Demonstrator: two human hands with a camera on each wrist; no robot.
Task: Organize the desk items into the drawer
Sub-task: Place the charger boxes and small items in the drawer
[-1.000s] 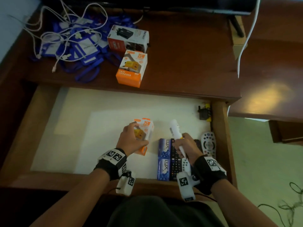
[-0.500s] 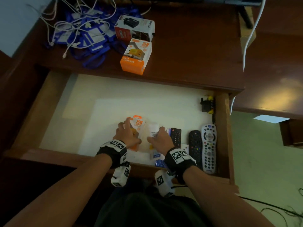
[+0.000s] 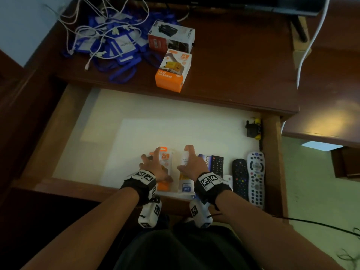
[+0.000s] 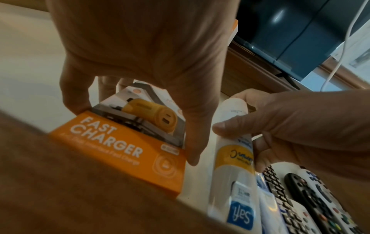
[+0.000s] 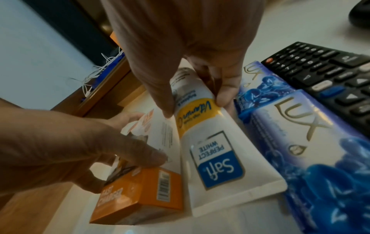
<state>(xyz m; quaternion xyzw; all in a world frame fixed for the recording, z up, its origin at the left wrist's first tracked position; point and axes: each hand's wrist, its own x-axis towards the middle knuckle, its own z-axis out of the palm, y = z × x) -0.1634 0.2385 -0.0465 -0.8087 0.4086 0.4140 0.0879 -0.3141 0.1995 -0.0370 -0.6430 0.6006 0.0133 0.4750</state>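
Three remotes point(image 3: 240, 177), two orange charger boxes point(image 3: 172, 72) — one tube point(image 5: 212, 150)

A: What fills the upper middle of the frame?
B: The left hand point(image 4: 140, 52), fingers curled round the orange charger box point(image 4: 128, 147).
A: And at right?
B: The right hand point(image 4: 300, 126) pinches a white tube point(image 4: 233, 171); 3 remotes point(image 4: 312, 193) lie lower right.

My drawer point(image 3: 93, 137) holds the charger box point(image 3: 165, 158), tube point(image 3: 186, 184), soap point(image 5: 300, 126) and remotes point(image 3: 255, 178); another box point(image 3: 173, 71) sits on the desk point(image 3: 233, 65).
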